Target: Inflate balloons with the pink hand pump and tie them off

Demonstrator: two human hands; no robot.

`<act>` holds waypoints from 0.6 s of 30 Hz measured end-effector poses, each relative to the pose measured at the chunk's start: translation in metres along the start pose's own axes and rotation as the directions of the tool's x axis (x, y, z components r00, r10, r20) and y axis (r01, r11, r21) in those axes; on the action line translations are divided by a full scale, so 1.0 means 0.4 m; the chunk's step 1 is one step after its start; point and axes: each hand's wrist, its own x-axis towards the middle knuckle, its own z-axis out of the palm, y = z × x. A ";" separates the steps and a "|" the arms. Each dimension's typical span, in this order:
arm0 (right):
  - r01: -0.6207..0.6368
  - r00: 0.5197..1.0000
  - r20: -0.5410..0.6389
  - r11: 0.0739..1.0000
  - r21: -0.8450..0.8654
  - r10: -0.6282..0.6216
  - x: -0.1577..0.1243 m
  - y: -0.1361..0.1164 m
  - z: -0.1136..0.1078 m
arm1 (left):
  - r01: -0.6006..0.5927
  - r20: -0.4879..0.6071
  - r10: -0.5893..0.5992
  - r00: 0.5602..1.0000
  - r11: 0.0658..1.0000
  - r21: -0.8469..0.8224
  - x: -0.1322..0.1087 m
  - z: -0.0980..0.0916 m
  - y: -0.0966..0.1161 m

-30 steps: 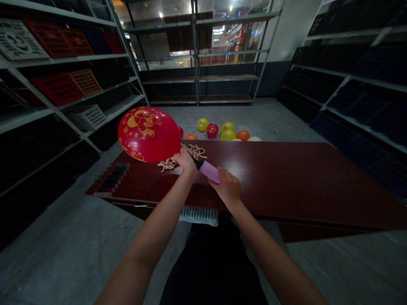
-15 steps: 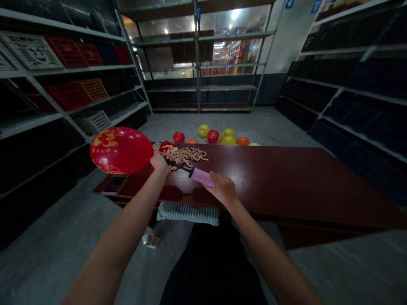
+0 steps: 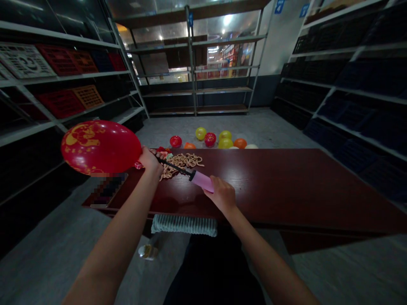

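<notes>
A large red balloon (image 3: 101,147) with gold print sticks out to the left of my left hand (image 3: 151,163), whose fingers are closed around its neck and the black tip of a pump. My right hand (image 3: 222,195) is wrapped round the pink barrel of that pump (image 3: 202,181), and a black rod shows between the two hands. Behind the rod, a pile of beige twisted strands (image 3: 182,162) lies on the dark red table (image 3: 286,182). Some red and pale limp pieces (image 3: 163,152) lie beside the pile, partly hidden by my left hand.
Several yellow, red and orange balloons (image 3: 225,143) rest on the floor past the table's far edge. A blurred flat object (image 3: 110,190) lies at the table's left end. A grey ribbed cloth (image 3: 184,224) is at the near edge. Shelves with crates (image 3: 87,97) stand left.
The red balloon looks larger and reaches further left. My left hand has moved slightly left, and more of the black rod shows between the hands. The view has shifted a little.
</notes>
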 end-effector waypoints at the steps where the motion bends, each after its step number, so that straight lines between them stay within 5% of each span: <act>1: -0.010 1.000 -0.003 1.000 0.000 0.010 0.001 0.001 0.001 | -0.002 0.014 0.002 1.000 1.000 -0.003 -0.014 0.011 -0.016; 11: -0.094 0.995 -0.049 0.995 -0.025 0.092 -0.003 0.012 0.004 | 0.017 0.187 -0.015 0.982 1.000 -0.008 -0.200 0.054 -0.214; 18: 0.042 0.998 -0.035 0.998 -0.037 -0.043 -0.007 -0.003 -0.001 | 0.180 0.113 -0.180 0.977 0.984 0.011 -0.173 -0.014 -0.173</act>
